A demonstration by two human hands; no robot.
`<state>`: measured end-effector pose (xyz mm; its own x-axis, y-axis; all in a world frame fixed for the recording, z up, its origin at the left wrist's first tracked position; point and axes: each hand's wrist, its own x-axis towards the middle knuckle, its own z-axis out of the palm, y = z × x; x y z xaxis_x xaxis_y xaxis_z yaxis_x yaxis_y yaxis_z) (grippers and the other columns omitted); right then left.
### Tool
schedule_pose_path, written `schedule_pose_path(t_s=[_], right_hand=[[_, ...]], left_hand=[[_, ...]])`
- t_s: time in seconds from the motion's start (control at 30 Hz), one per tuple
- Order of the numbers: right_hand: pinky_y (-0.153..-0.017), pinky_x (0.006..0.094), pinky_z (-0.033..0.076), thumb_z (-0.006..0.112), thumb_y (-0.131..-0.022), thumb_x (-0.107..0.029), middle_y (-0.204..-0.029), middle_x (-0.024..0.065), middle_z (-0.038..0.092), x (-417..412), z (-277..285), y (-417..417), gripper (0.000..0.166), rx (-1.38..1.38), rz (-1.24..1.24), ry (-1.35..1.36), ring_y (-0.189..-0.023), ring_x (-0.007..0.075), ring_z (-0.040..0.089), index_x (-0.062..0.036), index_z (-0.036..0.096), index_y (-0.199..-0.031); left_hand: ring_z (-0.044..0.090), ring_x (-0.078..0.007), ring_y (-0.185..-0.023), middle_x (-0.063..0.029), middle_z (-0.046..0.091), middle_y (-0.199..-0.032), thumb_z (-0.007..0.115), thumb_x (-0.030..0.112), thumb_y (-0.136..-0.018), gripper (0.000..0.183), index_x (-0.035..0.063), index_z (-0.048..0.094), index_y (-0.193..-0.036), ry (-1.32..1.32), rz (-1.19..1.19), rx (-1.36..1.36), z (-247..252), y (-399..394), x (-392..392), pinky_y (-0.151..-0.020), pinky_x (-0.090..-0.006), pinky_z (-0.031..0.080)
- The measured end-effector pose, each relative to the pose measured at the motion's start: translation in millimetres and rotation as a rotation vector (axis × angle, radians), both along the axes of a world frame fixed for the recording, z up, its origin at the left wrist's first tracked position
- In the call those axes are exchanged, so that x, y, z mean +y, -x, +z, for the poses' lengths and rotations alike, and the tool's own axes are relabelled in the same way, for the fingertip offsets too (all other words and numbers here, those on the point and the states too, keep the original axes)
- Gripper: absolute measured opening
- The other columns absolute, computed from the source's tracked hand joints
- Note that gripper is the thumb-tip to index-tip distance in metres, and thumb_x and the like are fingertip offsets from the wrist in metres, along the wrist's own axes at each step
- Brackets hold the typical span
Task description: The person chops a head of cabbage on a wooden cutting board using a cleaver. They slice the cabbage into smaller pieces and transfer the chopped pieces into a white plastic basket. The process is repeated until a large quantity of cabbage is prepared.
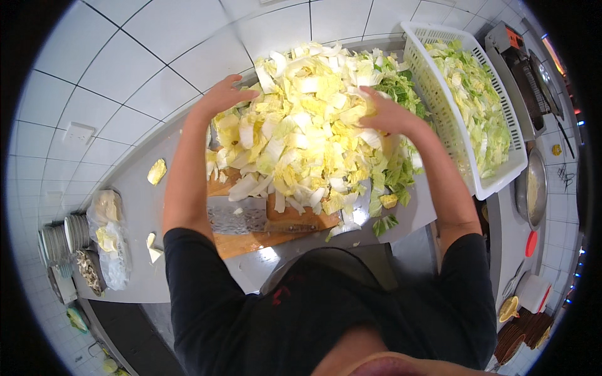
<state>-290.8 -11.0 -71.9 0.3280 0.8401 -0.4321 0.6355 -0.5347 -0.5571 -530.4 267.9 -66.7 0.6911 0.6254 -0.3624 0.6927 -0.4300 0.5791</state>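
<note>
A large heap of chopped napa cabbage (pixel 301 127), pale yellow and white with greener pieces at the right, covers much of a wooden cutting board (pixel 254 244). My left hand (pixel 225 97) is at the heap's far left edge, fingers spread, with nothing seen in it. On the heap's right side, my right hand (pixel 389 113) lies against the pieces with its fingers apart; some fingertips are hidden among the leaves. A cleaver (pixel 237 215) with a hammered-looking blade and wooden handle rests flat on the board's near part, away from both hands.
A white slotted plastic basket (pixel 501 181) holding cut cabbage stands at the right. Along the left are a clear plastic bag (pixel 115 263) with food inside, stacked plates (pixel 76 232) and a loose cabbage piece (pixel 157 172). A metal bowl (pixel 539 188) sits farther right. Behind the heap rises a tiled wall (pixel 277 28).
</note>
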Motion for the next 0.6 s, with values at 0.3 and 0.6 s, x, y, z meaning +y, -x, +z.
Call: schedule_pose_path(t_s=[0.3, 0.6], right_hand=[[-0.103, 0.0368, 0.034, 0.074, -0.072, -0.025, -0.145, 0.0188, 0.027, 24, -66, 9, 0.099, 0.458, -0.307, -0.345, -0.128, 0.0292, 0.037, -0.0092, 0.011, -0.146], [-0.091, 0.0322, 0.043, 0.066, -0.073, -0.005, -0.129, 0.0160, 0.047, 30, -58, 34, 0.091, 0.813, -0.477, -0.569, -0.110, 0.0221, 0.052, -0.0071, 0.012, -0.146]], left_hand=[[0.047, -0.0227, -0.118, -0.0136, 0.047, -0.131, 0.072, 0.041, -0.074, 0.089, 0.0037, 0.026, -0.140, 0.730, 0.023, -0.523, -59, -73, -51, -0.096, -0.0366, 0.040], [0.057, -0.0210, -0.101, -0.0141, 0.057, -0.116, 0.074, 0.020, -0.074, 0.078, 0.0016, 0.031, -0.136, 0.633, 0.032, -0.672, -47, -73, -48, -0.083, -0.0309, 0.048]])
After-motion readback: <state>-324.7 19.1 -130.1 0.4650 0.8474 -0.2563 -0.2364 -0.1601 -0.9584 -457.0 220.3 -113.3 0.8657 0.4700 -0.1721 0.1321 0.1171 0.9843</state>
